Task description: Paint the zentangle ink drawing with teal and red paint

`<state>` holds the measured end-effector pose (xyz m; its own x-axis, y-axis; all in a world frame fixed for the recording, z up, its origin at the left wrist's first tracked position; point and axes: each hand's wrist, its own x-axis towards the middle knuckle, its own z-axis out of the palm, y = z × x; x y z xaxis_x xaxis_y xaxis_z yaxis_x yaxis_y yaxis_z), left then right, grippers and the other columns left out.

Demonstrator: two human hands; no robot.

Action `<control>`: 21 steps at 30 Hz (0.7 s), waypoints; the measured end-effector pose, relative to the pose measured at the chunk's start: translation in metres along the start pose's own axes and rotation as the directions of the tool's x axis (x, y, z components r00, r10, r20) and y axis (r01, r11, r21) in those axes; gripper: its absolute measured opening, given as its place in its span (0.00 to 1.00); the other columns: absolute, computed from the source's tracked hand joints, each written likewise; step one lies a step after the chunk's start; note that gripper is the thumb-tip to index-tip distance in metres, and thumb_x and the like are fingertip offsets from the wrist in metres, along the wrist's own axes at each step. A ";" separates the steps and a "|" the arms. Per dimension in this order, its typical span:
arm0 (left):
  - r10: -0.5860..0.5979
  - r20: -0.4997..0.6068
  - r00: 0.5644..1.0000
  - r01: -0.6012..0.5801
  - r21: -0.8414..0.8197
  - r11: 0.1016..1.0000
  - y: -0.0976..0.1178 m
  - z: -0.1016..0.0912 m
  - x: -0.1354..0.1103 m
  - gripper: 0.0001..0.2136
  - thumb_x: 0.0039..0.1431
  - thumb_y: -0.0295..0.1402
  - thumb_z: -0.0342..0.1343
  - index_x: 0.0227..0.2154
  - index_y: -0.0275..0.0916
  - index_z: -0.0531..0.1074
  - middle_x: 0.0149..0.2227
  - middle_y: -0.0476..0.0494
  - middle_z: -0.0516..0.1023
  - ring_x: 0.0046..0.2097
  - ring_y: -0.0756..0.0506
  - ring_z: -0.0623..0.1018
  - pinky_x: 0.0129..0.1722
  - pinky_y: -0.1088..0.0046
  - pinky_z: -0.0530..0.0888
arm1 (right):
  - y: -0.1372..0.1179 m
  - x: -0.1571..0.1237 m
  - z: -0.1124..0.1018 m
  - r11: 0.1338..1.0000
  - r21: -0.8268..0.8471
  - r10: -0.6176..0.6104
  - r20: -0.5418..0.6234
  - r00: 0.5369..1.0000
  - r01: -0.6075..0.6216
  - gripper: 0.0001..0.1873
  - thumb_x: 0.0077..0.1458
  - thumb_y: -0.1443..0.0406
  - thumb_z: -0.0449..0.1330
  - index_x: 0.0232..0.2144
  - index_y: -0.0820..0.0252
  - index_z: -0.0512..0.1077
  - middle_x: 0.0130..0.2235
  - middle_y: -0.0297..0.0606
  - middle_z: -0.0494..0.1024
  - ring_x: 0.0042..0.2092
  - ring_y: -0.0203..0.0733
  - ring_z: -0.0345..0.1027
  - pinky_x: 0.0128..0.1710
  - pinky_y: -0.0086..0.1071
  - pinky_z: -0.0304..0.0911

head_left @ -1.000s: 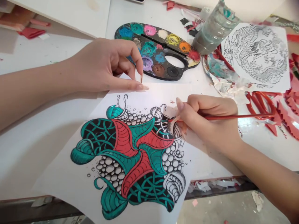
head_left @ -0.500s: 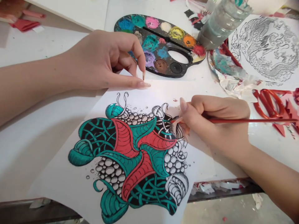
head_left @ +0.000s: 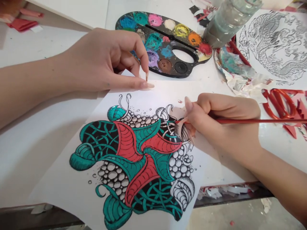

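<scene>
My right hand [head_left: 225,118] grips a slim red paintbrush [head_left: 275,121] between thumb and fingers. Its tip, at the left of the hand, rests on a patterned black band of the ink drawing [head_left: 146,150]. Teal and red fill much of the swirling pattern; bubbles and some leaf shapes stay black and white. At the top of the paper sheet [head_left: 57,179], my left hand [head_left: 105,60] has its thumb and index fingertip pressed near the edge, other fingers curled under. Just beyond lies a black paint palette [head_left: 181,76] with several coloured wells.
A clear plastic container [head_left: 230,22] of murky water stands behind the palette. To the right are a paint-smeared crumpled wrapper [head_left: 232,64], a dragon line drawing [head_left: 275,48] and red-handled scissors [head_left: 279,103] among red scraps. A white board [head_left: 79,11] lies at upper left.
My right hand and the brush have shifted slightly up, the tip moving a little along the band. My left hand keeps its place on the paper. The whole view has tilted slightly.
</scene>
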<state>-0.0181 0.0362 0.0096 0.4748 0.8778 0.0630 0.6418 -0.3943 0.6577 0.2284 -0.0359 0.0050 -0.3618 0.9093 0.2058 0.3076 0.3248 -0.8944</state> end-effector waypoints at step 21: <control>0.005 0.017 1.000 -0.006 0.047 0.999 0.001 0.001 -0.001 0.26 0.58 0.47 0.59 0.45 0.23 0.72 0.27 0.58 0.76 0.22 0.68 0.58 0.31 0.80 0.63 | 0.005 0.000 -0.001 0.999 -0.017 -0.046 0.000 0.999 0.046 0.23 0.61 0.74 0.61 0.16 0.61 0.65 0.16 0.28 0.71 0.18 0.25 0.61 0.17 0.21 0.54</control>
<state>-0.0173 0.0346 0.0099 0.4884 0.8710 0.0533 0.6669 -0.4119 0.6209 0.2307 -0.0345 0.0012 -0.3755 0.8935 0.2464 0.3054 0.3703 -0.8773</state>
